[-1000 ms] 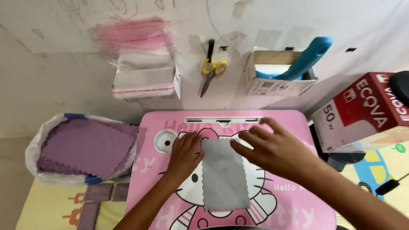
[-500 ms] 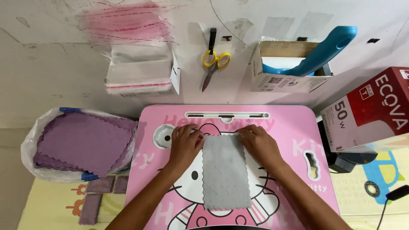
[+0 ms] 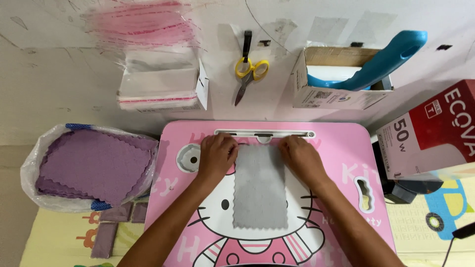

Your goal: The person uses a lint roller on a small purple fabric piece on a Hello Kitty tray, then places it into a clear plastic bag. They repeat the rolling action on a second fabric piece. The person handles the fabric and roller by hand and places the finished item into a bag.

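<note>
Centrally on the pink table (image 3: 346, 143), a grey cloth (image 3: 261, 188) lies flat; the left hand (image 3: 216, 154) and right hand (image 3: 300, 156) press fingers down on its top corners, gripping nothing. Bare tabletop lies either side, with a bag of purple cloths (image 3: 91, 165) left, scissors (image 3: 250, 69) behind and a red-and-white box (image 3: 430, 133) right.

Home packing corner: cartoon lap desk (image 3: 346, 148)

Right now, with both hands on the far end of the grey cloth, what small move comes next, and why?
Probably fold the far end toward you. The left hand and right hand both press the top corners of the grey cloth, which lies flat and lengthwise on the pink table, its near edge free.
</note>
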